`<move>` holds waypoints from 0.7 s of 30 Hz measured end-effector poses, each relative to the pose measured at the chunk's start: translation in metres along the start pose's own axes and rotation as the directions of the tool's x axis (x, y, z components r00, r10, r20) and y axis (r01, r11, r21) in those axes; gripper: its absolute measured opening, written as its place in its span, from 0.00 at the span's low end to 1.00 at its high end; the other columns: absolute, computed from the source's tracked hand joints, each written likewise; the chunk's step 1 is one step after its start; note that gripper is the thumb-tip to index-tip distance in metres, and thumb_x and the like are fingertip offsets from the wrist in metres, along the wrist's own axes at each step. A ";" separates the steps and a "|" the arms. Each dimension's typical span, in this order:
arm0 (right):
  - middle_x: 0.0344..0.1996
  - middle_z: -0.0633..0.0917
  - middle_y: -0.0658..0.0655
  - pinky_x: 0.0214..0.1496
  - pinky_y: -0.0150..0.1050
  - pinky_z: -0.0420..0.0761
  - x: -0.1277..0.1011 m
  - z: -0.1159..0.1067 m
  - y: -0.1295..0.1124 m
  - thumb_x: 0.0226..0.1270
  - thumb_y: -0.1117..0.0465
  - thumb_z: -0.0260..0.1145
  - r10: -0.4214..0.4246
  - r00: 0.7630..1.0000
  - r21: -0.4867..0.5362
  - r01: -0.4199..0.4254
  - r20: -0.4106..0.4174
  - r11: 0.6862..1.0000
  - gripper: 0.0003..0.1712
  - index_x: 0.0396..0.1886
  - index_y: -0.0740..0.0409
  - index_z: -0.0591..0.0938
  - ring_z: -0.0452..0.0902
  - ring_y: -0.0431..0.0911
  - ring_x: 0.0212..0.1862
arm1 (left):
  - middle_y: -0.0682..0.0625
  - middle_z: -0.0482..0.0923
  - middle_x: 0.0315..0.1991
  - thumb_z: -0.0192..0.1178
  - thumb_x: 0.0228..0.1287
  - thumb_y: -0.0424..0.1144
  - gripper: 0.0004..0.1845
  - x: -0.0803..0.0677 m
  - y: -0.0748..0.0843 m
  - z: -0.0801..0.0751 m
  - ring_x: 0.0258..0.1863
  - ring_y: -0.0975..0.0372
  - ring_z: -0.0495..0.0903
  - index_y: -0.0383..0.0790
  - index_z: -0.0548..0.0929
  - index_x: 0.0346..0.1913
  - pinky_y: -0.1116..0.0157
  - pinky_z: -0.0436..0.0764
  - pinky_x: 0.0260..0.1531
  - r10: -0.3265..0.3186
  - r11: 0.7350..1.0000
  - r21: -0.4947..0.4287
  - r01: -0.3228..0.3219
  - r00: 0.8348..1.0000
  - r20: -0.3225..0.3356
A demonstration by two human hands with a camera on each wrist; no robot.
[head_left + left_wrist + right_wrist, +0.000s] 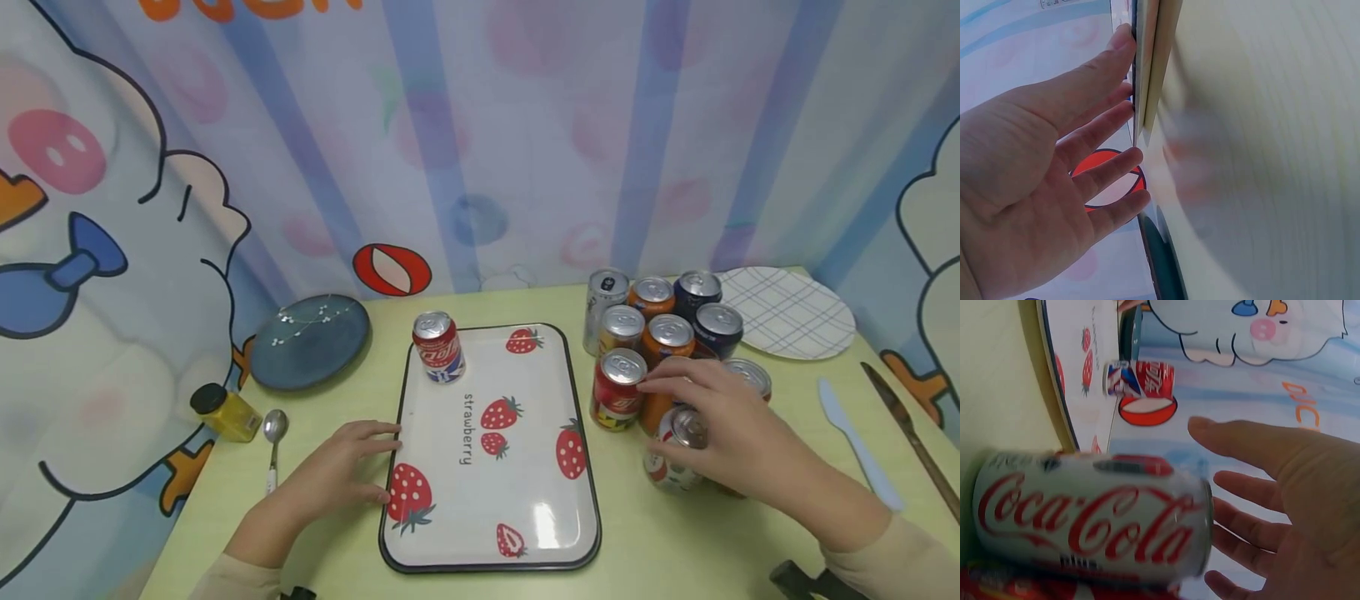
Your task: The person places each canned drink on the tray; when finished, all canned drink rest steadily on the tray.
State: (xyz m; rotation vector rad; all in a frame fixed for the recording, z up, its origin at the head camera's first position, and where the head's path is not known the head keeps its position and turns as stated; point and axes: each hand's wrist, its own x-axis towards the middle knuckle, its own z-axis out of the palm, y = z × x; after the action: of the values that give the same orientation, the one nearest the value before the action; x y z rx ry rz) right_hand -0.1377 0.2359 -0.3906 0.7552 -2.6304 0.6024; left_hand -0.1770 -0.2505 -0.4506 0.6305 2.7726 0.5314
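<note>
My left hand [330,471] is at the left edge of a white strawberry-patterned tray [517,508]. In the left wrist view its fingers are extended, their tips at the tray's rim. On the tray's far left corner stands a red cola can [440,354]. To the tray's right, my right hand [738,421] is over a white Coca-Cola plus can [1091,515]. In the right wrist view its thumb and fingers are spread around the can's top end, not closed on it. Another red can [618,400] stands just beyond, near the fingertips.
Several orange [667,337], dark [717,329] and silver cans [603,308] stand grouped behind the right hand. A checked plate [795,312], a pale blue knife [858,442] and a brown-handled knife [911,433] lie right. Left are a dark plate [311,342], yellow jar [225,412] and spoon [274,433].
</note>
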 end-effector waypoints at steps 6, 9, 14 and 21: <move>0.53 0.85 0.54 0.50 0.60 0.78 -0.014 -0.014 0.015 0.41 0.48 0.88 0.049 0.998 -0.043 -0.047 0.047 0.998 0.37 0.54 0.48 0.87 0.80 0.54 0.55 | 0.47 0.74 0.72 0.82 0.47 0.46 0.36 -0.001 0.000 0.000 0.74 0.43 0.68 0.44 0.85 0.63 0.40 0.69 0.73 0.008 1.000 -0.008 -0.008 1.000 -0.005; 0.52 0.85 0.53 0.52 0.61 0.75 -0.019 -0.019 0.018 0.42 0.44 0.87 0.107 0.989 -0.073 -0.099 0.104 0.992 0.37 0.55 0.47 0.86 0.80 0.53 0.54 | 0.48 0.74 0.72 0.82 0.47 0.46 0.36 -0.001 -0.001 0.001 0.74 0.44 0.67 0.45 0.85 0.63 0.40 0.69 0.74 -0.003 1.000 -0.015 0.003 1.000 -0.002; 0.57 0.85 0.60 0.59 0.67 0.68 -0.025 -0.022 0.024 0.40 0.41 0.87 0.184 0.962 -0.099 -0.167 0.201 0.981 0.42 0.58 0.46 0.85 0.78 0.62 0.62 | 0.48 0.74 0.72 0.82 0.48 0.45 0.36 -0.001 -0.001 0.002 0.75 0.45 0.67 0.44 0.84 0.64 0.41 0.69 0.74 -0.009 0.999 -0.031 0.009 1.000 0.000; 0.52 0.87 0.58 0.55 0.65 0.76 -0.028 -0.016 0.028 0.36 0.47 0.89 0.130 0.980 -0.097 -0.116 0.148 0.988 0.39 0.53 0.50 0.85 0.81 0.61 0.59 | 0.48 0.74 0.72 0.82 0.48 0.45 0.36 -0.001 -0.002 0.002 0.75 0.44 0.67 0.44 0.84 0.64 0.41 0.69 0.74 0.003 1.000 -0.012 -0.003 1.000 -0.005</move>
State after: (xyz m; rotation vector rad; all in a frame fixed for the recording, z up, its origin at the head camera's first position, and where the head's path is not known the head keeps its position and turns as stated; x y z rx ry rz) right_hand -0.1284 0.2768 -0.3975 0.6397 -2.8418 0.4745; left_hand -0.1763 -0.2518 -0.4528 0.6318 2.7708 0.5510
